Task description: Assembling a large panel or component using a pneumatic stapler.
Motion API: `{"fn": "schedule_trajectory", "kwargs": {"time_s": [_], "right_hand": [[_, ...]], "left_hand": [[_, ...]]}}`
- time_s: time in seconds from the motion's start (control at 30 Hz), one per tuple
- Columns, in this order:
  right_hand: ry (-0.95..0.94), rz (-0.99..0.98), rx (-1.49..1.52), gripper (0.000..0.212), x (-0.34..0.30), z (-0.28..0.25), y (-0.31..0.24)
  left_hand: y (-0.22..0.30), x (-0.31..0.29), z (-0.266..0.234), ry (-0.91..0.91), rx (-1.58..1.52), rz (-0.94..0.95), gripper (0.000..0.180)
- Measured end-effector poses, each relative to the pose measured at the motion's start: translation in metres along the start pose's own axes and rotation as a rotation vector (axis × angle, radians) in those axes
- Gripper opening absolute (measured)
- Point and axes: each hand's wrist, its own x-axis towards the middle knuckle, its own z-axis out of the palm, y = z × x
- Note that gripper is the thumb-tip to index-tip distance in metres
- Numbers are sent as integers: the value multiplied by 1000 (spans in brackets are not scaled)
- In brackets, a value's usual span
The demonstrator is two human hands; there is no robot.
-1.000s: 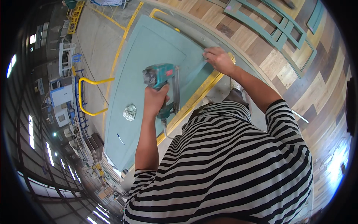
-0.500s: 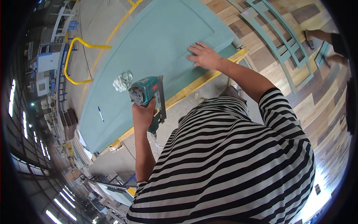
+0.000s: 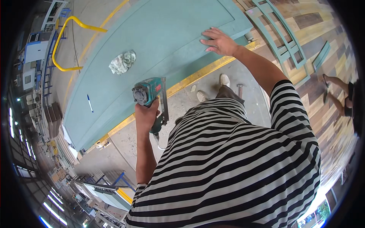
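A: Who holds what at the panel?

B: A worker in a striped shirt (image 3: pixel 228 159) grips a teal nail gun (image 3: pixel 147 92) in the left hand (image 3: pixel 145 117), fingers wrapped around its handle. The right hand (image 3: pixel 221 43) spreads over the green panel (image 3: pixel 167 36), fingers apart and holding nothing; whether the fingertips press down is impossible to tell.

A: Where does the panel lie?

B: Face up before the worker, a yellow beam (image 3: pixel 190 80) along its near side. A crumpled wad (image 3: pixel 122 62) and a pen (image 3: pixel 89 103) rest on top.

A: What might go wrong?

B: A loosening one-handed grip could let the gun tip and scar the smooth face. The hose (image 3: pixel 157 142) below the handle, if snagged, could tug it askew. A careless squeeze could fire a fastener into the surface. The right hand, well apart from the gun, would be at risk only in its line.
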Motion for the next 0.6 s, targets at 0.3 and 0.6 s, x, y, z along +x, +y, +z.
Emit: {"fn": "schedule_trajectory", "kwargs": {"time_s": [0.3,0.6], "right_hand": [[150,-118,-29,49,-3,4,5],[231,-133,-49,43,-5,0,6]], "left_hand": [[35,28,28,-56,76,20,25],[70,53,78,-140,55,38,26]]}}
